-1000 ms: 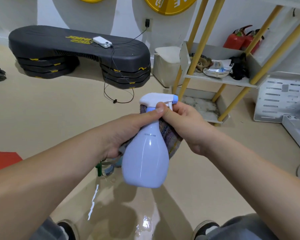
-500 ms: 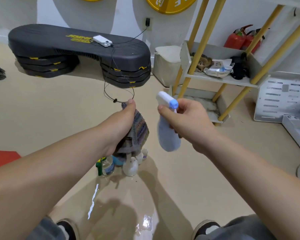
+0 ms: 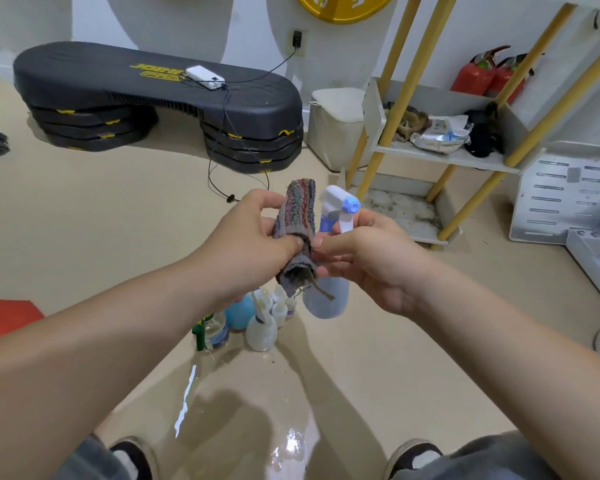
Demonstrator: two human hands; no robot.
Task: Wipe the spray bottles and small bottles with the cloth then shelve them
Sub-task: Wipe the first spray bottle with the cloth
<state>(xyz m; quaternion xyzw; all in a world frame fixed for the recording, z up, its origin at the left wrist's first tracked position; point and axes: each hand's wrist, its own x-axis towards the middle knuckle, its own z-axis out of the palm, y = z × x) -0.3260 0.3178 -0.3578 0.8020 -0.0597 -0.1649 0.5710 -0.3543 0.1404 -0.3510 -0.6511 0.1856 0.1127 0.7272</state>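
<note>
Brought together since 0.5 s ago: striped cloth (image 3: 297,216) is pinched by the left hand (image 3: 246,244), spray bottle (image 3: 329,304) is gripped mid-air at its neck by the right hand (image 3: 371,258). Light, slick plastic is expected.

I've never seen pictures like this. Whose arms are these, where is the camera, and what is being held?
There is no machine here. These are a person's two bare arms, seen from a camera worn on the head and looking down. The left hand grips a striped cloth. The right hand holds a pale spray bottle with a white and blue nozzle. Below them, a cluster of small bottles stands on the floor. To the right is a shelf with yellow posts.
</note>
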